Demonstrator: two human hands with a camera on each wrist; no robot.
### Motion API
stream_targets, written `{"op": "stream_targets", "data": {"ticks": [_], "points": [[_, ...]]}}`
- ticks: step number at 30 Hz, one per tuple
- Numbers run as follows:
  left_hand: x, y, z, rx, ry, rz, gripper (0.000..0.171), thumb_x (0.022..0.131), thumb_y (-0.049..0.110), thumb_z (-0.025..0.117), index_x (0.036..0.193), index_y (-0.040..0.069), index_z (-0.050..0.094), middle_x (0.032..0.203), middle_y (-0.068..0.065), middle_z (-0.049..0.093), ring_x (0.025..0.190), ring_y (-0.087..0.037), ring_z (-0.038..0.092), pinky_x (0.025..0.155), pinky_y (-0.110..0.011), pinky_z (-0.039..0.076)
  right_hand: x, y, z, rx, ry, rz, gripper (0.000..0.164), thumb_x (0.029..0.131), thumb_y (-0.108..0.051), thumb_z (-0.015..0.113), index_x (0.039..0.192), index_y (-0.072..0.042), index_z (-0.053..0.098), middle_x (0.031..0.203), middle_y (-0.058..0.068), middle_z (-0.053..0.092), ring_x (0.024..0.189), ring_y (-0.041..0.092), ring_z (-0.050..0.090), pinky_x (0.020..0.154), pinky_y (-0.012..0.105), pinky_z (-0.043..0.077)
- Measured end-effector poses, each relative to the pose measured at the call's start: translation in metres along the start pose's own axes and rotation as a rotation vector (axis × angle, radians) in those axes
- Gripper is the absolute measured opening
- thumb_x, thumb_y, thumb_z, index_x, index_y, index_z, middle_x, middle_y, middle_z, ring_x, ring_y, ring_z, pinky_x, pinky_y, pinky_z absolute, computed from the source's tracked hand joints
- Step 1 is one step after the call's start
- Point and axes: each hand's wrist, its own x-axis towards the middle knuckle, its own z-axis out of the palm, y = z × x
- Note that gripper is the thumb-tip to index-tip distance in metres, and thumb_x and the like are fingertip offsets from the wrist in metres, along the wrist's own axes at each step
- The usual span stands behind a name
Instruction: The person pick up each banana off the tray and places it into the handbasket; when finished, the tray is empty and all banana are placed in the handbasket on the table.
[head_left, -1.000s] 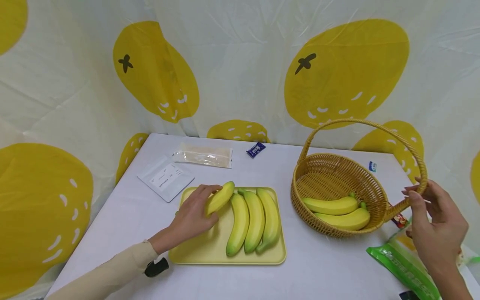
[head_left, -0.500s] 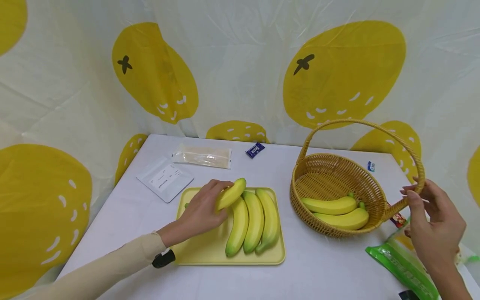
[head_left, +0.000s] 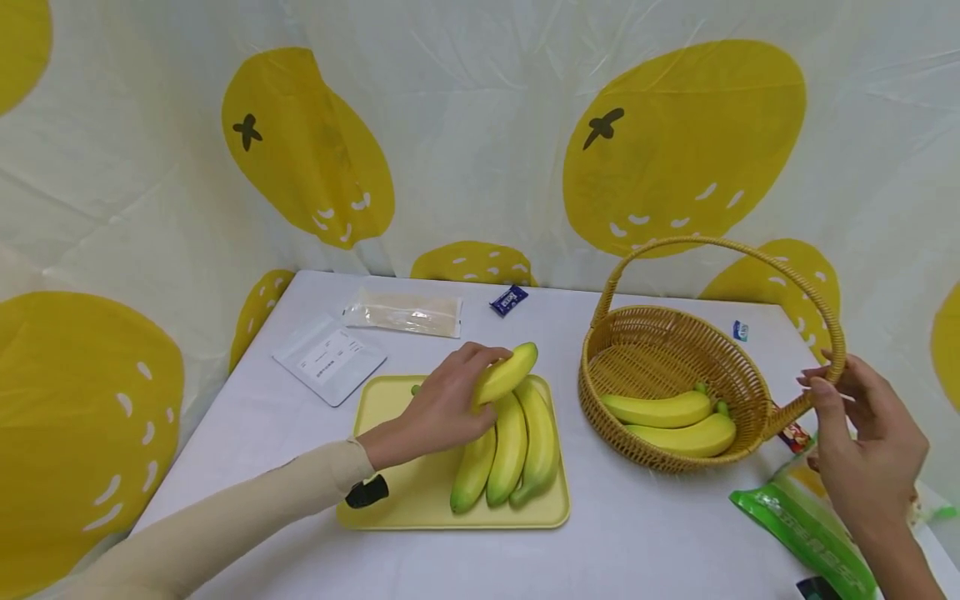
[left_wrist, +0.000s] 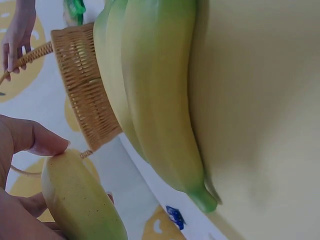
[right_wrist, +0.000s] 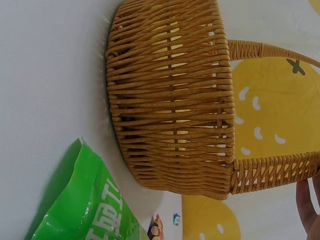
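Note:
My left hand (head_left: 442, 408) holds a banana (head_left: 507, 375) above the yellow tray (head_left: 397, 508), thumb and fingers around it. In the left wrist view that banana (left_wrist: 82, 200) is pinched under the thumb. Below the hand, three more bananas (head_left: 542, 450) lie side by side on the tray's right half. To the right stands a wicker basket (head_left: 637, 333) with two bananas (head_left: 678, 437) inside. My right hand (head_left: 870, 442) grips the right side of the basket's handle (head_left: 832, 333); only part of that hand (right_wrist: 307, 210) shows in the right wrist view.
A green packet (head_left: 810, 533) lies in front of the right hand, with a small red wrapper (head_left: 795, 437) behind it. Toward the back are a grey pouch (head_left: 330, 362), a clear packet (head_left: 405, 314), a dark blue wrapper (head_left: 509, 301) and a small blue-white packet (head_left: 740, 331).
My left hand has carried the banana rightward over the tray, from its left part to above the three lying bananas. The right hand stays on the basket handle.

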Motion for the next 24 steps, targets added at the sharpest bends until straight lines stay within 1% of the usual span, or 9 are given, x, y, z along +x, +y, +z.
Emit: {"op": "stream_targets", "data": {"ticks": [3, 5, 9, 12, 17, 19, 24], "points": [[0.009, 0.004, 0.004, -0.015, -0.010, 0.019, 0.071, 0.079, 0.006, 0.073, 0.147, 0.014, 0.056, 0.132, -0.003, 0.057, 0.106, -0.018, 0.054, 0.085, -0.038, 0.050, 0.001, -0.001, 0.001, -0.005, 0.000, 0.000, 0.040, 0.105, 0.001, 0.061, 0.144, -0.007, 0.064, 0.115, -0.012, 0.067, 0.102, 0.001, 0.062, 0.091, 0.011, 0.046], [0.016, 0.007, 0.007, -0.029, -0.020, 0.031, 0.071, 0.079, 0.005, 0.073, 0.147, 0.015, 0.056, 0.131, -0.002, 0.057, 0.106, -0.017, 0.054, 0.086, -0.037, 0.050, 0.001, -0.001, 0.001, 0.009, 0.001, -0.012, 0.039, 0.105, 0.002, 0.061, 0.143, -0.005, 0.065, 0.114, -0.011, 0.068, 0.101, 0.002, 0.063, 0.091, 0.011, 0.046], [0.025, 0.013, 0.011, -0.045, -0.047, 0.054, 0.071, 0.079, 0.005, 0.072, 0.147, 0.015, 0.056, 0.131, -0.001, 0.056, 0.105, -0.015, 0.052, 0.086, -0.036, 0.049, 0.000, -0.001, 0.001, 0.016, 0.000, -0.004, 0.039, 0.104, 0.002, 0.062, 0.143, -0.005, 0.065, 0.114, -0.011, 0.068, 0.100, 0.002, 0.063, 0.091, 0.011, 0.047], [0.032, 0.018, 0.013, -0.038, -0.071, 0.064, 0.070, 0.080, 0.007, 0.071, 0.148, 0.016, 0.055, 0.131, -0.001, 0.056, 0.104, -0.015, 0.052, 0.085, -0.035, 0.048, -0.001, 0.001, 0.001, -0.001, -0.001, 0.013, 0.040, 0.104, 0.001, 0.062, 0.143, -0.006, 0.065, 0.114, -0.013, 0.067, 0.100, 0.001, 0.063, 0.091, 0.011, 0.046], [0.047, 0.029, 0.014, -0.034, -0.103, 0.083, 0.069, 0.083, 0.010, 0.072, 0.149, 0.016, 0.055, 0.133, -0.001, 0.056, 0.106, -0.015, 0.052, 0.088, -0.033, 0.047, -0.001, 0.001, 0.000, -0.010, 0.003, 0.010, 0.039, 0.105, 0.001, 0.062, 0.143, -0.006, 0.065, 0.114, -0.013, 0.067, 0.101, 0.001, 0.062, 0.091, 0.011, 0.046], [0.054, 0.033, 0.015, -0.048, -0.111, 0.089, 0.069, 0.083, 0.010, 0.072, 0.149, 0.017, 0.055, 0.133, -0.001, 0.056, 0.106, -0.014, 0.052, 0.087, -0.032, 0.047, -0.001, 0.002, 0.000, -0.002, 0.004, -0.003, 0.038, 0.105, 0.001, 0.062, 0.142, -0.005, 0.065, 0.114, -0.013, 0.068, 0.100, 0.002, 0.063, 0.090, 0.011, 0.046], [0.073, 0.041, 0.018, -0.098, -0.126, 0.104, 0.070, 0.083, 0.010, 0.074, 0.149, 0.018, 0.054, 0.131, -0.001, 0.057, 0.100, -0.013, 0.052, 0.080, -0.029, 0.046, 0.000, 0.002, 0.000, 0.026, 0.002, -0.032, 0.038, 0.104, 0.002, 0.062, 0.141, -0.001, 0.065, 0.113, -0.010, 0.069, 0.100, 0.002, 0.064, 0.090, 0.011, 0.047]]}}
